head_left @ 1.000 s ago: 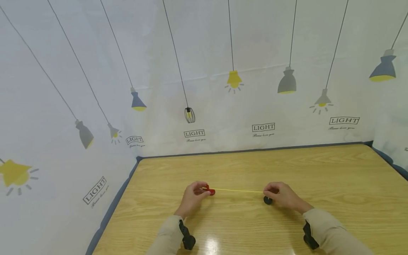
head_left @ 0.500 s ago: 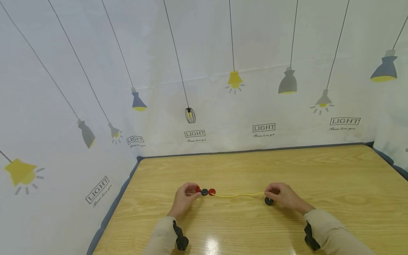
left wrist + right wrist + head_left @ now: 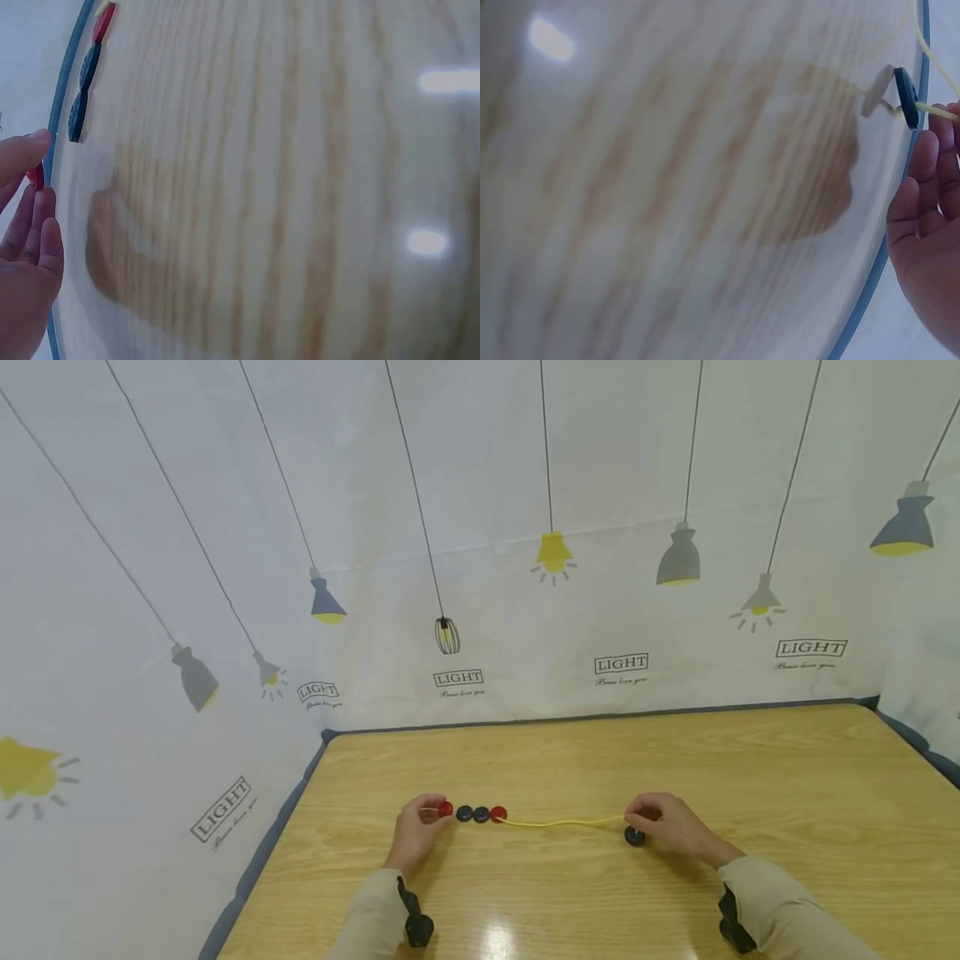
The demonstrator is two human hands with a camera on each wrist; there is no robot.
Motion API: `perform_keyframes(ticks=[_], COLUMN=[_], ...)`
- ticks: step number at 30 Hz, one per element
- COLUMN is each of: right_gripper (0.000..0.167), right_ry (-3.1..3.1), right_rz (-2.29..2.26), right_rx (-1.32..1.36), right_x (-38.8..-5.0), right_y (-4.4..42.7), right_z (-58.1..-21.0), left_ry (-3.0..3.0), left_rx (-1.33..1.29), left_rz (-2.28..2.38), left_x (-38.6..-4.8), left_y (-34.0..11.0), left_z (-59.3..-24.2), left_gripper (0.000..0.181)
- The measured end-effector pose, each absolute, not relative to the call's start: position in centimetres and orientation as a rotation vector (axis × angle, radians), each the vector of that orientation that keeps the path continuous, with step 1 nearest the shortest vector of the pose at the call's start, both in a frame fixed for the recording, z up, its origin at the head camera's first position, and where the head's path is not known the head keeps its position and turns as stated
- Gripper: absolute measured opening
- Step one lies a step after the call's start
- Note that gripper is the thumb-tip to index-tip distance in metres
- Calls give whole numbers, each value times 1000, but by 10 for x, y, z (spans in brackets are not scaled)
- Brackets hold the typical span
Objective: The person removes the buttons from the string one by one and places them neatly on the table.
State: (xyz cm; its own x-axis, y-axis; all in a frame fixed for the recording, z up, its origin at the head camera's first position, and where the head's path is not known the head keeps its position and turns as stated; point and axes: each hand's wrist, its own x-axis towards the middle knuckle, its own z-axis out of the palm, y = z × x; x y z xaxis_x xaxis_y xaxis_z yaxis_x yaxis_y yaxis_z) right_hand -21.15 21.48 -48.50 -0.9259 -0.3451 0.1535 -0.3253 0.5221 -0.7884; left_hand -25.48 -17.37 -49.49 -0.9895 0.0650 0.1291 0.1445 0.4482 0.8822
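My left hand [image 3: 415, 828] pinches a round red button [image 3: 446, 809] between thumb and fingertips. Just right of it, two dark buttons [image 3: 473, 814] and another red button [image 3: 498, 814] lie in a row on the table, edges meeting. From that red button a yellow string [image 3: 562, 823] runs slackly to the right. My right hand [image 3: 671, 827] pinches the string's far part between thumb and forefinger. Below those fingers a dark button [image 3: 907, 98] sits on the string, on edge in the right wrist view. In the left wrist view, the held red button [image 3: 36, 177] is mostly covered by fingers.
The wooden table [image 3: 570, 902] has a blue edge along the back and left. A white cloth wall [image 3: 495, 593] printed with lamps stands behind and beside it. Dark wrist cameras [image 3: 418, 929] are strapped over both sleeves.
My left hand has moved left, leaving the row of red and dark buttons laid out beside it. The string went from taut to slack. My right hand has barely moved.
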Motion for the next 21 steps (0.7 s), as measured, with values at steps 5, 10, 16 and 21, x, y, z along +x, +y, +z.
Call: perform_keyframes(ticks=[5, 10, 16, 21], right_gripper=[16, 16, 16, 17], right_ry=[2731, 2741, 2715, 2698], right_rz=[-1399, -1390, -1414, -1433], right_rx=[-608, -621, -618, -610], right_x=[-213, -214, -213, -212], right_y=[214, 213, 213, 214], right_z=[-489, -490, -489, -488], left_ry=[-2613, -2636, -2644, -2654], left_rx=[-179, -162, -114, -75], left_rz=[-1577, -1529, -1543, -1591], left_x=[-259, -262, -264, -266], left_y=[-175, -175, -177, -175], left_z=[-502, -502, -504, -506], left_gripper=[28, 30, 30, 31])
